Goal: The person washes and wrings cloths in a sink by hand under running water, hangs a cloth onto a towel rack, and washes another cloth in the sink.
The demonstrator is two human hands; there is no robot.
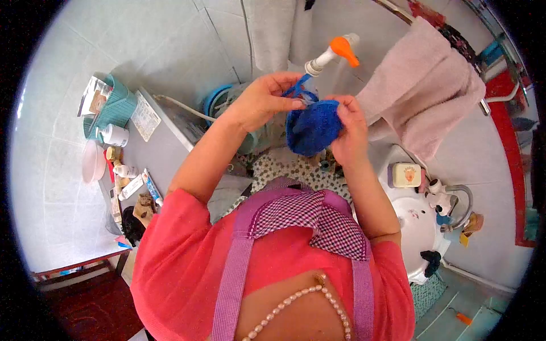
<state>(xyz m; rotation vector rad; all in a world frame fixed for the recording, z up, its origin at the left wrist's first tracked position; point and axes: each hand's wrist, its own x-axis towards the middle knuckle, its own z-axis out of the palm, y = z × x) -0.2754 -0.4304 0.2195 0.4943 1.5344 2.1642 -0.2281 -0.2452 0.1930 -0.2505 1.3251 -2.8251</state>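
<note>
A round, fuzzy blue cloth pad [311,131], perhaps a scrubbing mitt, hangs between my hands in front of my chest. My right hand [349,132] grips its right edge, fingers curled round the rim. My left hand [270,102] is closed in a pinch on the blue cord [297,90] at the top of the pad. That cord reaches up to the white tap [321,61] with an orange lever [344,50], just beyond my fingers. Whether the cord is looped around the tap cannot be made out.
On the right, a pink towel [424,85] hangs above a white sink [414,224] with a curved faucet [467,199] and a soap box [406,175]. To the left, a counter [165,133] bears a teal basket [119,108], tubes and bottles. A blue-rimmed bucket [213,102] stands behind my left arm.
</note>
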